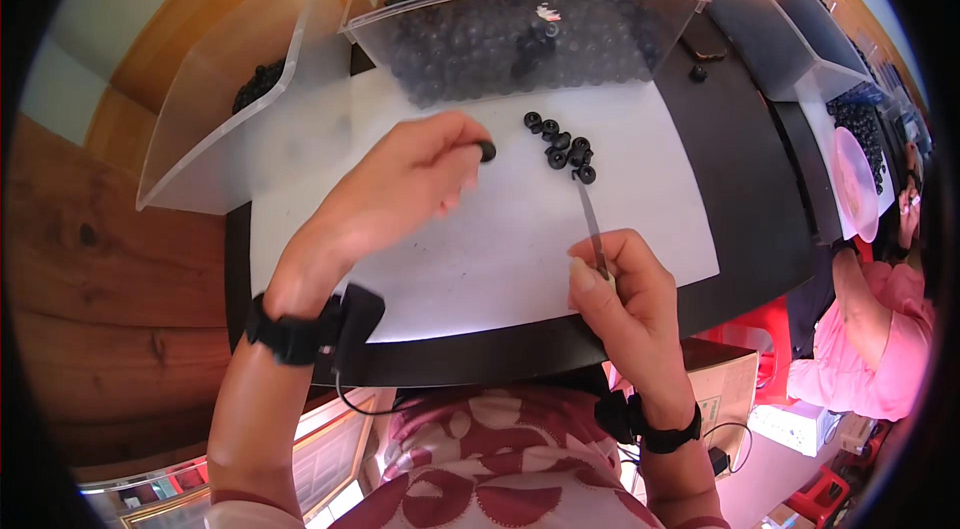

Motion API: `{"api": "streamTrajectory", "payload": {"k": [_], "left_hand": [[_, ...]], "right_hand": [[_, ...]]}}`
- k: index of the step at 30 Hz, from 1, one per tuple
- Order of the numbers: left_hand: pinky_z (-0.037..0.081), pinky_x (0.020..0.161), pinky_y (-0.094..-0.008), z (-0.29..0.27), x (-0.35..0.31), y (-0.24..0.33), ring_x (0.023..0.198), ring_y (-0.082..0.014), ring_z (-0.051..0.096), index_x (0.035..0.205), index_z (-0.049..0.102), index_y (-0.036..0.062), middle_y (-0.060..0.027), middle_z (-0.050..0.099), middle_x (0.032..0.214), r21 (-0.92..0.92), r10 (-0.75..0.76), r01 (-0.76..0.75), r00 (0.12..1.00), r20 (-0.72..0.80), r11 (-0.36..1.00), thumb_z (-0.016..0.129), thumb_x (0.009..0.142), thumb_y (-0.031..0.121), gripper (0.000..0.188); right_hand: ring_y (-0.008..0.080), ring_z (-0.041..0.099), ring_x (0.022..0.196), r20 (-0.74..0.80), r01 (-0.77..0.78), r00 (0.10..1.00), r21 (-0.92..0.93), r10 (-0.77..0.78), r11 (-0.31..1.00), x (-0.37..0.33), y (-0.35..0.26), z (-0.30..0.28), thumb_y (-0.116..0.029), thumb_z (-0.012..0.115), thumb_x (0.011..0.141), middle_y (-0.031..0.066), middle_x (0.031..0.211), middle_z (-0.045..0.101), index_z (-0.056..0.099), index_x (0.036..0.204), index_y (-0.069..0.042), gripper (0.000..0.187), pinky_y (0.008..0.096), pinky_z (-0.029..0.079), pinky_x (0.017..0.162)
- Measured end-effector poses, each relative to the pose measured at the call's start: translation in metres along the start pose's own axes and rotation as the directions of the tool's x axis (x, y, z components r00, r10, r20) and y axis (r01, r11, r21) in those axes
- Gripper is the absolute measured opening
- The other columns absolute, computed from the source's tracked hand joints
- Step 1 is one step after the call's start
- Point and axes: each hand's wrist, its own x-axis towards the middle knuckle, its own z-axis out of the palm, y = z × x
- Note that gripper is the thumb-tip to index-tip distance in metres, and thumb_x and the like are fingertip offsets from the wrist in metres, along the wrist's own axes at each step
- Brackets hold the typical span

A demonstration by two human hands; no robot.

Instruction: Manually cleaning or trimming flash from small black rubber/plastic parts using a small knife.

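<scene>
My left hand point(400, 187) is closed, pinching a small round black part point(487, 151) between thumb and fingers over the left half of a white sheet. My right hand point(630, 304) grips a thin knife point(592, 221), its narrow blade pointing away from me. The blade's tip reaches the near end of a loose cluster of several small black ring-like parts point(558, 151) lying on the white sheet point(450, 279). Some of these parts show a hole in the middle. The knife's handle is mostly hidden inside my fingers.
Beyond the sheet stands a clear bin point(525, 39) heaped with black parts. Another clear bin point(230, 129) sits at the left, a third point(775, 19) at the right. One stray black part point(698, 74) lies on the dark table point(740, 179). A person in pink point(870, 349) sits at right.
</scene>
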Motion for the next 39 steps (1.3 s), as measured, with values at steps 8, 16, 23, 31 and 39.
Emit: {"api": "streamTrajectory", "payload": {"k": [8, 16, 23, 31, 39], "left_hand": [[0.044, 0.069, -0.025, 0.033, -0.072, -0.028, 0.076, -0.008, 0.053, 0.121, 0.063, -0.0027, 0.0, 0.06, 0.086, -0.682, 0.033, 0.073, 0.989, 0.141, 0.728, 0.06, 0.103, 0.024, 0.032], [0.046, 0.062, -0.0238, 0.049, -0.083, -0.046, 0.07, -0.0088, 0.056, 0.113, 0.064, -0.0006, -0.001, 0.063, 0.084, -0.841, -0.027, 0.037, 0.999, 0.026, 0.54, 0.059, 0.105, 0.031, 0.033], [0.044, 0.065, -0.0245, 0.049, -0.091, -0.052, 0.073, -0.0087, 0.054, 0.11, 0.064, 0.0023, -0.0003, 0.063, 0.085, -0.813, -0.001, -0.022, 1.0, -0.028, 0.582, 0.056, 0.106, 0.033, 0.032], [0.039, 0.059, -0.0287, 0.046, -0.091, -0.066, 0.068, -0.0158, 0.052, 0.102, 0.058, -0.0011, -0.0066, 0.06, 0.083, -0.871, 0.016, -0.042, 0.999, -0.039, 0.49, 0.056, 0.102, 0.038, 0.04], [0.041, 0.067, -0.0271, 0.049, -0.095, -0.074, 0.077, -0.0107, 0.052, 0.104, 0.063, 0.0005, -0.0031, 0.059, 0.085, -0.88, 0.026, 0.04, 0.998, 0.06, 0.473, 0.054, 0.101, 0.032, 0.032]], "right_hand": [[0.0086, 0.051, 0.077, 0.143, 0.215, 0.967, -0.014, -0.21, 0.977, 0.019, 0.005, 0.043, -0.015, 0.066, 0.1, 0.0045, 0.085, 0.059, 0.056, 0.112, -0.001, 0.022, 0.0247, 0.045, 0.068], [0.0109, 0.055, 0.068, 0.092, 0.428, 0.904, -0.215, -0.418, 0.878, 0.018, 0.013, 0.064, -0.009, 0.066, 0.099, 0.0083, 0.081, 0.062, 0.057, 0.105, -0.001, 0.014, 0.0265, 0.046, 0.06], [0.0073, 0.05, 0.07, 0.147, 0.375, 0.923, -0.144, -0.355, 0.916, 0.016, 0.005, 0.068, -0.012, 0.064, 0.101, 0.0043, 0.081, 0.061, 0.057, 0.107, 0.0, 0.015, 0.0239, 0.043, 0.061], [0.005, 0.046, 0.075, 0.164, 0.045, 0.986, -0.015, -0.042, 0.999, 0.004, -0.006, 0.06, -0.016, 0.063, 0.102, -0.0007, 0.083, 0.053, 0.054, 0.115, 0.001, 0.023, 0.0215, 0.041, 0.066], [0.0069, 0.056, 0.076, 0.25, 0.168, 0.953, 0.041, -0.173, 0.985, 0.017, -0.008, 0.077, -0.011, 0.062, 0.102, 0.0032, 0.086, 0.059, 0.053, 0.105, 0.002, 0.015, 0.0233, 0.049, 0.068]]}}
